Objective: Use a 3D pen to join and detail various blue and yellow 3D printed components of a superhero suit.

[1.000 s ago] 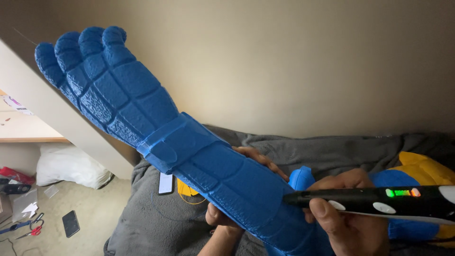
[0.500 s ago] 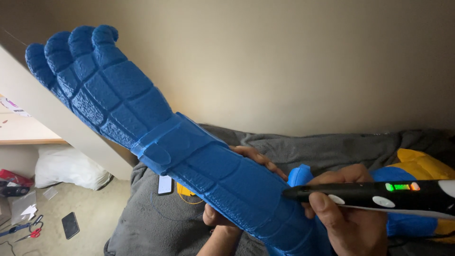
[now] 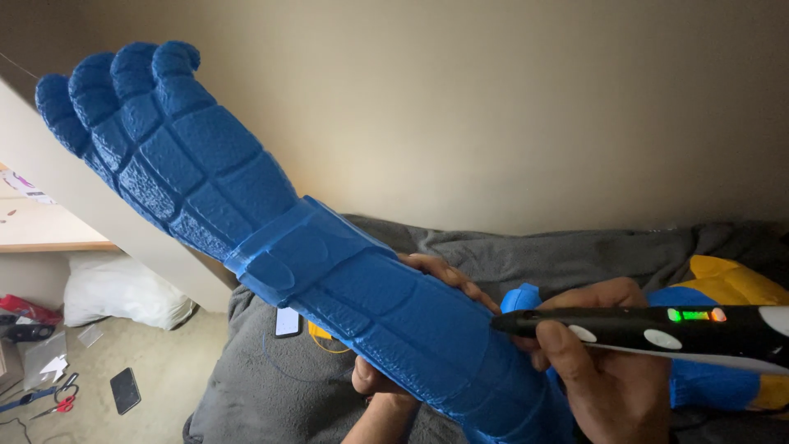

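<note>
Left hand (image 3: 411,329) gripping big blue textured plastic gauntlet (image 3: 312,263); right hand (image 3: 600,362) clutching black pen tool (image 3: 657,329), tip touching forearm surface; finishing apparently underway.

The left hand (image 3: 411,329) reaches up from below with the wrist bent, its fingers (image 3: 448,275) wrapped around a blue arm-shaped piece so that the fingertips show over the upper edge and the thumb below. The right hand (image 3: 600,362) sits lower right, fingers (image 3: 555,349) curled closed around a black pen-shaped tool, thumb on the near side; its forearm seems to run down out of view.
</note>
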